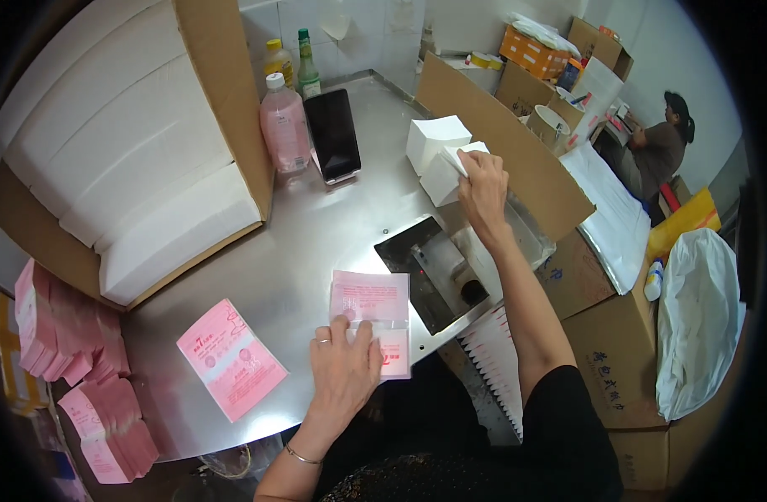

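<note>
My left hand [347, 364] rests on a pink printed packet [368, 293] with a clear plastic part, close to the table's near edge. Its fingers are spread and press on the packet from above; what lies under them is hidden. Farther off to the right, my right hand [484, 188] is closed on folded white paper tissue [460, 156] at the top of a white stack. A second white tissue stack [438, 139] stands just behind it. Left of my left hand, a pink printed packet [233, 360] lies flat on the metal table [291, 251].
A carton of white tissue stacks [132, 134] stands at left, above piles of pink packets [107, 431]. A phone [333, 134], a pink-liquid bottle [284, 125] and a green bottle [306, 67] stand behind. A dark recessed device [429, 276] borders a cardboard panel [501, 138]. Another person [659, 146] sits far right.
</note>
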Demonstrator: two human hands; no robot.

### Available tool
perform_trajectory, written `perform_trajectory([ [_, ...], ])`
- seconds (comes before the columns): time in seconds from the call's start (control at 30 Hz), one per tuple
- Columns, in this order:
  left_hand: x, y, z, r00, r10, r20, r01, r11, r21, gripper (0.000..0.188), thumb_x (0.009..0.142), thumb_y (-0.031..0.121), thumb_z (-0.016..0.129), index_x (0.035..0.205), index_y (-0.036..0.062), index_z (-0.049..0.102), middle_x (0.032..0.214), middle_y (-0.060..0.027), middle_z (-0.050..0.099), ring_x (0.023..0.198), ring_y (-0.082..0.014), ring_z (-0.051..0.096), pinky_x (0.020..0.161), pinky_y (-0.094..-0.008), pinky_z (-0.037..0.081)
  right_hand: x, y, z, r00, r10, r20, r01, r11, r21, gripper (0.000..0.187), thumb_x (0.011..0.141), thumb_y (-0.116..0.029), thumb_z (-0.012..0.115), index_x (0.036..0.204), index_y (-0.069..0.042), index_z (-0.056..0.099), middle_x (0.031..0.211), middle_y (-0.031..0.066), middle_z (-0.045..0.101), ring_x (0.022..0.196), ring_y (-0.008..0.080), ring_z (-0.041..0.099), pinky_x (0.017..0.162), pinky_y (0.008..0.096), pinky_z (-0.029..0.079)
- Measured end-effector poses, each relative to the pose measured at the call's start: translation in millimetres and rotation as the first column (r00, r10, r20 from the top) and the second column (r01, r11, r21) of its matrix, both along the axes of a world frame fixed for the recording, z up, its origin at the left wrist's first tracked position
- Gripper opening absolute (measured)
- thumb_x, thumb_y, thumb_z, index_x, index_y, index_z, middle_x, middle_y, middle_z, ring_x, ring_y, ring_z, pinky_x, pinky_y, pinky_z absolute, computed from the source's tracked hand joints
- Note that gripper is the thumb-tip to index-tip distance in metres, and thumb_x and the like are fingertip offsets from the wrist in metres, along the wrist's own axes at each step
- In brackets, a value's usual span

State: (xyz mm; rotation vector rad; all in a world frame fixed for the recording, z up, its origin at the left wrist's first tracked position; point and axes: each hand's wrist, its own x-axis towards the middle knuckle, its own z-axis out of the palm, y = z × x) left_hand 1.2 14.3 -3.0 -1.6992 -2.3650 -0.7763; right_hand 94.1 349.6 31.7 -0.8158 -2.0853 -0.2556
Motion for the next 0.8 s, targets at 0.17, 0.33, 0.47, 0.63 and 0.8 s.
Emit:
perform_trajectory([
  [0.17, -6.4, -15.8, -14.6, 0.988, -0.122, 0.094, 0.122, 0.993, 0.003, 0.054, 0.076, 0.023, 0.072, 0.125, 0.0047, 0.060, 0.111, -0.0194, 0.055, 0.095, -0.0331, 0.051, 0.079, -0.0439, 0.042, 0.1, -149.7, -23.9, 0.815, 0.578, 0.040, -0.577, 0.816, -0.027, 0.035, 0.082, -0.004, 0.058, 0.116, 0.000, 0.061, 0.114, 0.0206, 0.062, 0.109, 0.0411, 0.058, 0.100, 0.0598, 0.041],
  [0.33, -14.0, -23.3, 6.8, 0.989, -0.038, 0.141, 0.043, 0.999, -0.033, 0.072, 0.072, 0.024, 0.074, 0.139, 0.0071, 0.053, 0.104, -0.0171, 0.052, 0.095, -0.0330, 0.051, 0.081, -0.0442, 0.041, 26.8, -230.3, -57.8, 0.600, 0.766, 0.229, -0.729, 0.642, -0.238, 0.039, 0.083, -0.012, 0.059, 0.121, -0.001, 0.061, 0.113, 0.0233, 0.058, 0.110, 0.0404, 0.057, 0.108, 0.0705, 0.029],
  [0.47, 0.9, -6.8, 5.2, 0.994, -0.032, 0.106, 0.037, 0.998, -0.052, 0.079, 0.075, 0.022, 0.076, 0.147, 0.0073, 0.045, 0.102, -0.0148, 0.052, 0.094, -0.0320, 0.050, 0.082, -0.0438, 0.040, -30.1, -189.2, -56.6, 0.727, 0.537, 0.427, -0.416, 0.840, -0.347, 0.031, 0.087, -0.015, 0.056, 0.113, 0.002, 0.063, 0.101, 0.0219, 0.062, 0.104, 0.0366, 0.060, 0.108, 0.0707, 0.026],
  [0.63, -11.2, -35.9, -1.5, 0.998, 0.034, 0.054, -0.033, 0.999, -0.030, 0.065, 0.079, 0.023, 0.078, 0.137, 0.0036, 0.055, 0.103, -0.0126, 0.053, 0.092, -0.0294, 0.050, 0.084, -0.0427, 0.038, 1.8, -120.5, -103.8, 0.866, 0.480, 0.141, -0.366, 0.800, -0.475, 0.021, 0.089, -0.014, 0.054, 0.104, -0.004, 0.064, 0.103, 0.0198, 0.067, 0.103, 0.0397, 0.063, 0.097, 0.0625, 0.041],
  [0.8, -24.1, -61.2, 5.8, 0.968, -0.043, 0.249, 0.008, 0.990, 0.141, 0.040, 0.075, 0.007, 0.072, 0.115, 0.0071, 0.066, 0.112, -0.0156, 0.054, 0.101, -0.0331, 0.052, 0.089, -0.0443, 0.039, 23.5, -99.6, -33.9, 0.785, 0.435, 0.441, 0.013, 0.700, -0.714, 0.017, 0.090, -0.017, 0.057, 0.095, -0.004, 0.066, 0.086, 0.0210, 0.069, 0.083, 0.0412, 0.066, 0.075, 0.0479, 0.053],
])
